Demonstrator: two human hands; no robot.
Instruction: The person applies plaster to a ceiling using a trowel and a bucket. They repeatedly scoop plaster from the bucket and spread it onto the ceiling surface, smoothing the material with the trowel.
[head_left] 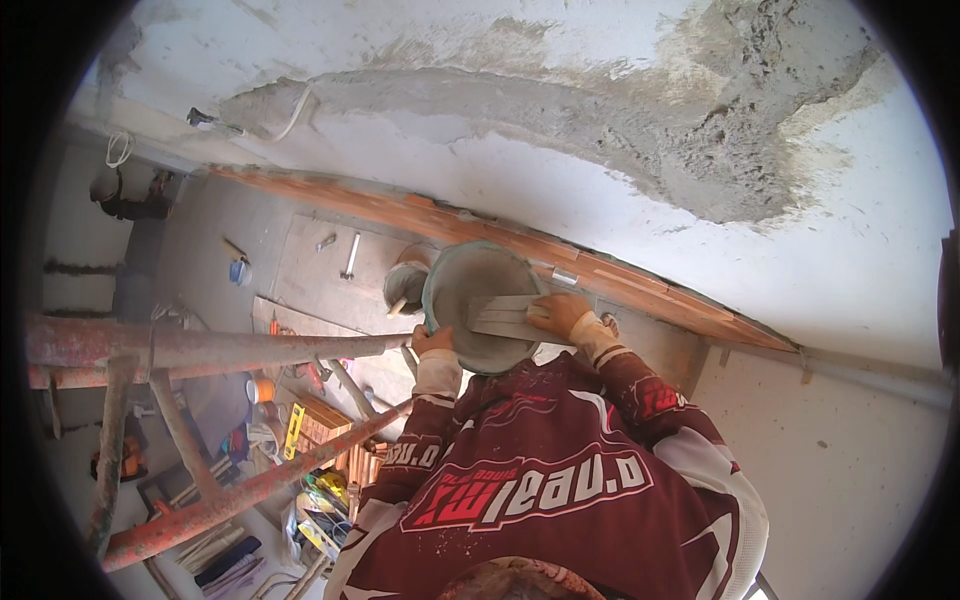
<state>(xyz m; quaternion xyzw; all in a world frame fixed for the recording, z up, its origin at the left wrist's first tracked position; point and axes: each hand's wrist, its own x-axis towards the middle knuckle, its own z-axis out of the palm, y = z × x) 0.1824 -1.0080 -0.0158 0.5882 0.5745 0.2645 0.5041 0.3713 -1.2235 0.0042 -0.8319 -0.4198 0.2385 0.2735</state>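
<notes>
In front of my chest is a round, green-rimmed mortar bowl [432, 300], coated inside with wet grey mortar. My left hand [433, 342] grips its near left rim, fingers curled over the edge. At the right side of the bowl, my right hand [562, 314] is closed on a flat, mortar-covered trowel [503, 317]. The trowel's broad end reaches into the bowl; its handle is hidden by the hand. Beyond the bowl, a long patch of grey mortar [560, 112] runs across the white wall [420, 150] and widens to the right.
Red, worn scaffold pipes [230, 350] stand at my left. Far below on the floor are a mortar bucket [405, 287], a hammer [350, 256], a yellow spirit level [294, 430] and scattered tools. A cable [296, 112] sticks out of the wall. A reddish wooden ledge [640, 285] follows the wall.
</notes>
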